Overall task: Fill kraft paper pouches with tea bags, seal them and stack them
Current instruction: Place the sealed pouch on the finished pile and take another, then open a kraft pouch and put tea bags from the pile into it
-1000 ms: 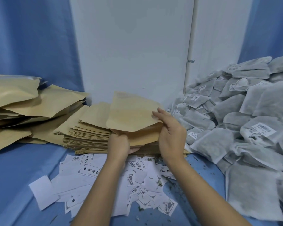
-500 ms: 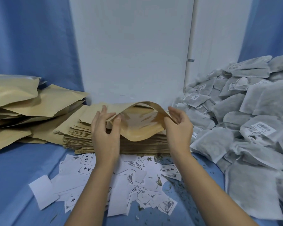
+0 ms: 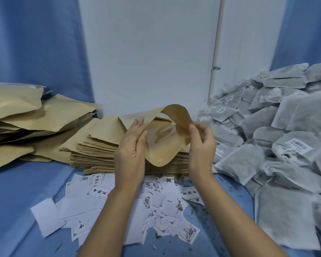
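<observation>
A kraft paper pouch (image 3: 163, 145) is held between both hands above the flat stack of empty pouches (image 3: 100, 153), with its mouth pulled wide and the shiny lining showing. My left hand (image 3: 132, 151) grips the pouch's left side. Thumb and fingers of my right hand (image 3: 200, 143) pinch the right flap, which curls up and over. A large heap of grey mesh tea bags (image 3: 278, 141) with white tags lies to the right. Filled kraft pouches (image 3: 22, 117) are piled at the left.
White printed paper labels (image 3: 119, 204) are scattered on the blue cloth (image 3: 26, 191) in front of the stack, with loose tea crumbs (image 3: 195, 206) among them. A white wall panel (image 3: 148, 52) and blue curtains stand behind.
The pouch was lifted off the stack a second ago. Both hands have since spread apart and pulled its mouth open, and the right flap has curled higher.
</observation>
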Motion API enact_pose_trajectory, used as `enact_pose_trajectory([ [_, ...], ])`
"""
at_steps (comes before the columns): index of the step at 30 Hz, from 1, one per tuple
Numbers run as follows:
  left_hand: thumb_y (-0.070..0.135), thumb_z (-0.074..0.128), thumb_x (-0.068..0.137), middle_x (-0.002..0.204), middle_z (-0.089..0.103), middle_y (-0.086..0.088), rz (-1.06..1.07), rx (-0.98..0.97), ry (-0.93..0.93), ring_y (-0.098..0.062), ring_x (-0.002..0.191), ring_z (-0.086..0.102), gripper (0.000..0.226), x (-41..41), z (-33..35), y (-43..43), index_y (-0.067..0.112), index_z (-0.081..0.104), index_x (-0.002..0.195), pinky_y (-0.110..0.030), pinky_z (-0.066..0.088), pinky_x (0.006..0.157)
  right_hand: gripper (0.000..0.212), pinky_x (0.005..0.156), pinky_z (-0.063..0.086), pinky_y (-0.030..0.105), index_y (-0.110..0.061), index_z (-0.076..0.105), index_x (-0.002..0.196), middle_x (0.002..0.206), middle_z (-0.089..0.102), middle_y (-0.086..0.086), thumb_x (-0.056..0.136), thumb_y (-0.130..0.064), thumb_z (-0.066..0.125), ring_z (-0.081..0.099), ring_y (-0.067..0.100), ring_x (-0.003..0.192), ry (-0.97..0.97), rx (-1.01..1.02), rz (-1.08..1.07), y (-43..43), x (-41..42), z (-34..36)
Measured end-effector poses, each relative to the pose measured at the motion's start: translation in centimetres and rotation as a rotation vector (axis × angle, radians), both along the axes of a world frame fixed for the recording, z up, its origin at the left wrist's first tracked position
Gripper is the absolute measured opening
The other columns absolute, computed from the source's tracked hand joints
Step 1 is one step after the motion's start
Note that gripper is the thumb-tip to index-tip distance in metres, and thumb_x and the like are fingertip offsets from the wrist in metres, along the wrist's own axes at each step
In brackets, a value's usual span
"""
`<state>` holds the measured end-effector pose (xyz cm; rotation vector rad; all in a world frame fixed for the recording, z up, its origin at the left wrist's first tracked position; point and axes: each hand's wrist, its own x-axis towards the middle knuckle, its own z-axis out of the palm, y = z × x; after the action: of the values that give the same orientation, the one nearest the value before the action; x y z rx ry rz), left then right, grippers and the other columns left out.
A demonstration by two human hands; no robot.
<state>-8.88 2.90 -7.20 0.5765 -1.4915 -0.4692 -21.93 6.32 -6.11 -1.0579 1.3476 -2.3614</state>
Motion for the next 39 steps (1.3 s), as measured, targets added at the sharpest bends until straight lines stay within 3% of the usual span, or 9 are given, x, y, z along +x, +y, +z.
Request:
enact_pose_trajectory([
  [6, 0.024, 0.047, 0.097, 0.121, 0.061, 0.005, 0.061, 0.008, -0.005, -0.006, 0.114, 0.055, 0.024, -0.6, 0.2, 0.7, 0.033, 0.051, 0.119, -0.02, 0.042, 0.097, 0.032, 0.087, 0.045, 0.023, -0.019, 0.06, 0.097, 0.099, 0.064, -0.011, 0.091, -0.038, 0.036, 0.06, 0.001, 0.099, -0.232, -0.109, -0.063, 0.4, -0.4, 0.3],
  [10, 0.028, 0.044, 0.097, 0.122, 0.063, -0.005, 0.067, 0.014, 0.004, -0.015, 0.114, 0.058, 0.033, -1.5, 0.8, 1.7, 0.015, 0.057, 0.125, -0.029, 0.044, 0.095, 0.027, 0.074, 0.05, 0.019, -0.016, 0.061, 0.089, 0.099, 0.063, 0.001, 0.096, -0.017, 0.035, 0.062, 0.016, 0.103, -0.478, -0.105, -0.102, 1.4, -2.9, 1.8],
  [12, 0.031, 0.043, 0.096, 0.123, 0.063, -0.009, 0.061, 0.02, 0.027, -0.017, 0.115, 0.058, 0.039, -2.0, 1.2, 2.3, 0.009, 0.059, 0.125, -0.022, 0.043, 0.098, 0.027, 0.075, 0.045, 0.019, -0.018, 0.063, 0.086, 0.098, 0.063, -0.001, 0.092, -0.011, 0.038, 0.06, 0.018, 0.102, -0.239, 0.067, -0.192, 2.2, -4.8, 1.6],
  [14, 0.035, 0.043, 0.095, 0.123, 0.063, -0.009, 0.06, 0.02, 0.054, -0.014, 0.115, 0.057, 0.043, -2.8, 1.8, 3.1, 0.008, 0.059, 0.124, -0.016, 0.042, 0.098, 0.022, 0.079, 0.035, 0.02, -0.017, 0.065, 0.095, 0.111, 0.063, 0.001, 0.088, -0.009, 0.045, 0.054, 0.017, 0.105, 0.296, 0.434, -0.382, 3.4, -6.9, 0.4],
  [17, 0.031, 0.044, 0.096, 0.124, 0.062, -0.01, 0.041, 0.017, 0.081, -0.013, 0.116, 0.056, 0.037, -4.3, 2.6, 3.8, 0.012, 0.059, 0.124, -0.016, 0.042, 0.098, 0.033, 0.111, 0.017, 0.045, -0.015, 0.061, 0.116, 0.142, 0.045, 0.008, 0.083, -0.019, 0.056, 0.028, 0.025, 0.14, 1.017, 0.848, -0.723, 5.1, -9.7, -0.7],
  [20, 0.022, 0.047, 0.098, 0.125, 0.061, -0.011, 0.025, 0.021, 0.097, -0.014, 0.119, 0.055, 0.031, -6.0, 3.0, 4.5, 0.011, 0.057, 0.125, -0.011, 0.039, 0.099, 0.065, 0.106, -0.008, 0.07, -0.03, 0.04, 0.135, 0.159, 0.005, 0.014, 0.078, -0.051, 0.063, -0.011, 0.043, 0.143, 1.076, 1.193, -0.789, 6.8, -11.1, -0.8],
  [25, 0.022, 0.048, 0.097, 0.124, 0.061, -0.01, -0.005, 0.018, 0.08, -0.013, 0.118, 0.055, 0.031, -7.4, 2.6, 5.2, 0.012, 0.057, 0.125, -0.011, 0.039, 0.099, 0.115, 0.099, 0.003, 0.077, -0.04, -0.007, 0.149, 0.154, -0.026, 0.019, 0.063, -0.082, 0.058, -0.024, 0.051, 0.136, 0.893, 1.62, -0.475, 8.3, -12.8, -3.3],
  [31, 0.027, 0.046, 0.097, 0.121, 0.064, -0.012, 0.006, 0.076, 0.069, -0.016, 0.113, 0.058, 0.035, -7.1, 2.0, 5.0, 0.007, 0.061, 0.122, -0.013, 0.043, 0.093, 0.066, 0.089, 0.041, 0.049, -0.028, 0.03, 0.13, 0.123, 0.053, 0.008, 0.077, -0.051, 0.062, 0.034, 0.033, 0.121, 1.134, 1.28, -0.623, 7.9, -12.1, -5.3],
  [39, 0.031, 0.045, 0.097, 0.104, 0.066, -0.025, 0.037, 0.11, 0.075, -0.034, 0.1, 0.059, 0.039, -6.1, 2.1, 4.8, 0.004, 0.065, 0.118, -0.028, 0.044, 0.082, 0.082, 0.099, 0.036, 0.042, -0.024, 0.028, 0.148, 0.114, 0.053, 0.006, 0.074, -0.035, 0.061, 0.042, 0.027, 0.115, 0.823, 0.707, -0.355, 4.8, -10.5, -5.3],
])
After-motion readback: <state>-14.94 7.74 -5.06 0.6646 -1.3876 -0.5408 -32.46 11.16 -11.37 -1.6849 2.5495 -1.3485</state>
